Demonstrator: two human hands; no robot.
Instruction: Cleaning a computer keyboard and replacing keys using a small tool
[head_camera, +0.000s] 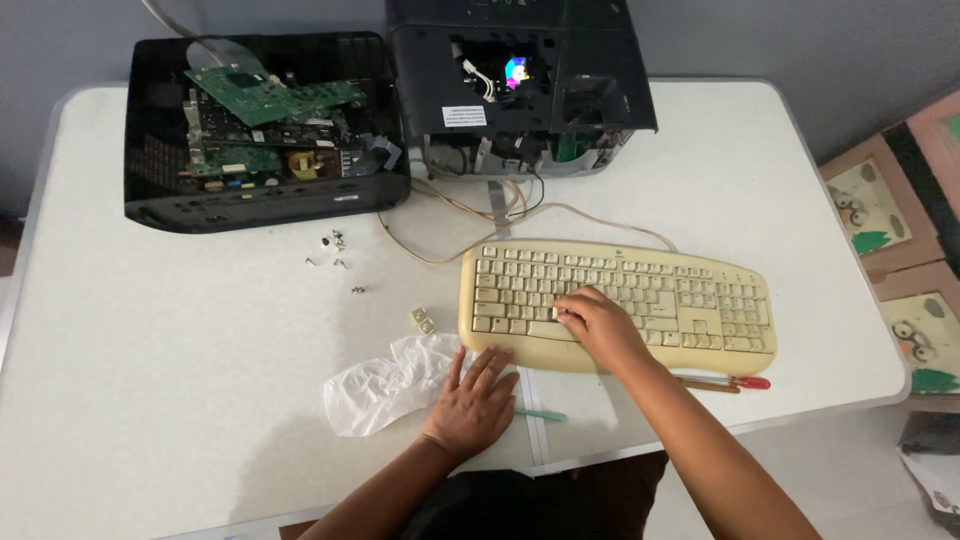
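Left hand (478, 398) fingers spread flat beside clear plastic bag (385, 382); right hand (598, 325) fingers curled on beige keyboard (700, 300).

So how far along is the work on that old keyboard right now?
Early, by the look of it. Done: two black devices at the back lie open, loose screws beside them. In hand: the right hand sits on the cream keyboard with fingertips on its lower keys, while the left hand rests flat by a crumpled plastic bag. Left: the keyboard looks fully assembled, and the red-handled screwdriver lies untouched.
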